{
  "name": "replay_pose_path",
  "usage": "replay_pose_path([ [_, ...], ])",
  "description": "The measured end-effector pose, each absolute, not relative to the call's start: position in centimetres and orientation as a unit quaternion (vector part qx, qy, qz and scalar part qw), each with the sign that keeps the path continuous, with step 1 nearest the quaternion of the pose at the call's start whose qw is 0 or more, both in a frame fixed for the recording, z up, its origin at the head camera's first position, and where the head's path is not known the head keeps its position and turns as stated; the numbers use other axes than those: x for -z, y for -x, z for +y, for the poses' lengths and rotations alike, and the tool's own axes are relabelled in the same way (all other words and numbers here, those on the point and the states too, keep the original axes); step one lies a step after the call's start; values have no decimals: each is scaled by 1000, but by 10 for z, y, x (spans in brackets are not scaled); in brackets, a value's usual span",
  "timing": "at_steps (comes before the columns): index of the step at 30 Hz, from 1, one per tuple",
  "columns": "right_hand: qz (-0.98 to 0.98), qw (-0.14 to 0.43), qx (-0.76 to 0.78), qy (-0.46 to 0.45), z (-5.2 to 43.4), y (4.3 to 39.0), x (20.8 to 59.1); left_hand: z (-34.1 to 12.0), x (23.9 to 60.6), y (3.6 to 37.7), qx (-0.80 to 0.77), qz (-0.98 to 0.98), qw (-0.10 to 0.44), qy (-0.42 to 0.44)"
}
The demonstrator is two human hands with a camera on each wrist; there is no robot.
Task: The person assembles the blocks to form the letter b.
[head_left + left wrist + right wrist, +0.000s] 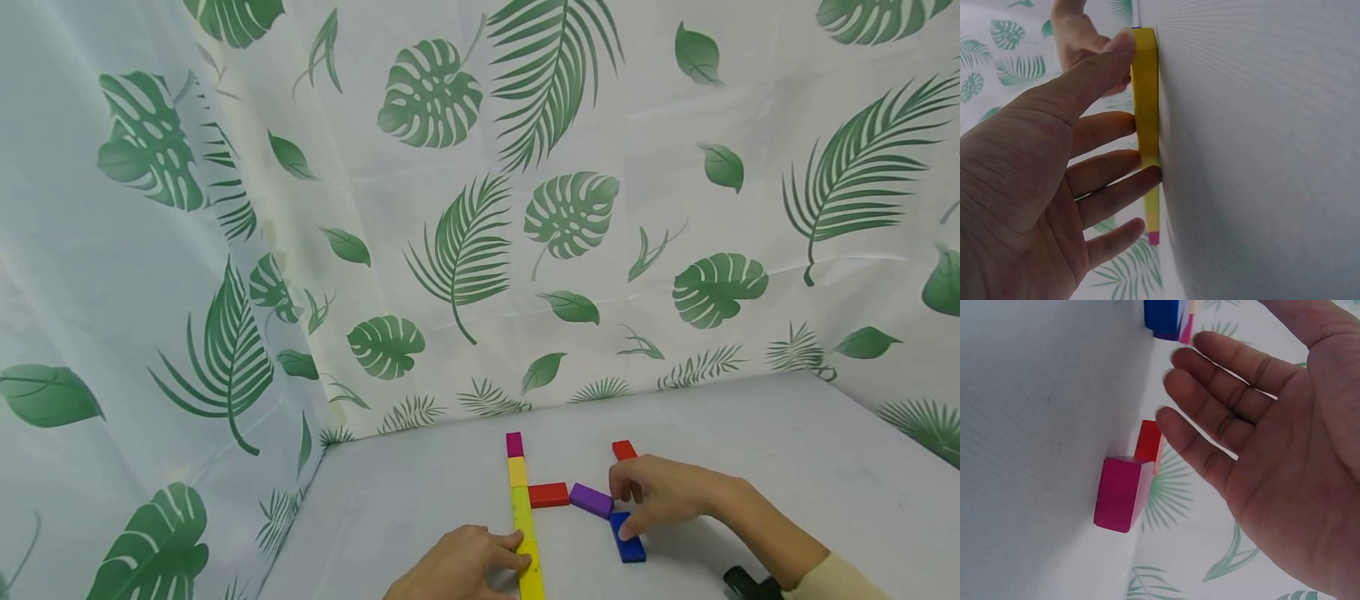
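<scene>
1. Desk (787, 467): we record a pale grey surface, closed in behind and on the left by a white curtain (465, 208) printed with green leaves.
2. Long bar of blocks: we see a straight line running away from the person, made of a magenta block (514, 444) at the far end, an orange-yellow block (517, 472) next to it, and a long yellow bar (527, 542) nearest the person.
3. Left hand (457, 568): it rests on the desk at the near end of the yellow bar, fingers straight and spread. In the left wrist view the thumb and fingertips (1147, 178) touch the bar's side (1146, 100); nothing is curled round it.
4. Red block (548, 495): it lies crosswise, one end touching the right side of the yellow bar.
5. Purple block (591, 500): it lies slanted just right of the red block, its right end at the right hand's fingertips.
6. Right hand (656, 492): it hovers low over the blocks, fingers bent downward; the thumb meets the blue block (627, 537). We cannot tell whether it pinches either block; the right wrist view shows relaxed, open fingers (1222, 406).
7. Second red block (624, 450): it lies beyond the right hand, partly hidden by it.
8. Black object (750, 583): it sits at the lower edge, beside the right sleeve; we cannot identify it.
</scene>
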State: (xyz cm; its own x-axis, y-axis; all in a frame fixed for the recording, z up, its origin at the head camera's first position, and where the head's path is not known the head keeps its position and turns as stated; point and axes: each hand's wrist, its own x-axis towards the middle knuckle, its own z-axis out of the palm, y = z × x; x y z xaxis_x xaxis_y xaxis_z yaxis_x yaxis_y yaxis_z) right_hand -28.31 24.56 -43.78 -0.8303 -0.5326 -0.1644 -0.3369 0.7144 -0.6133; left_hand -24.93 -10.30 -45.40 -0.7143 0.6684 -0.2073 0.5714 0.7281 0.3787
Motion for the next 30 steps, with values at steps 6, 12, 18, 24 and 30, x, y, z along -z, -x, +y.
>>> replay_pose_path([
  [6, 910, 131, 302, 252, 249, 287, 433, -103, 454, 250, -146, 914, 167, -341],
  [12, 919, 87, 288, 256, 253, 288, 431, -103, 455, 251, -148, 916, 170, -333],
  [18, 922, 65, 283, 254, 258, 289, 432, -102, 455, 250, -148, 918, 171, -327],
  [24, 934, 22, 270, 233, 262, 293, 437, -102, 455, 250, -139, 918, 167, -331],
  [30, 954, -48, 215, 204, 264, 299, 447, -102, 454, 250, -138, 917, 166, -334],
])
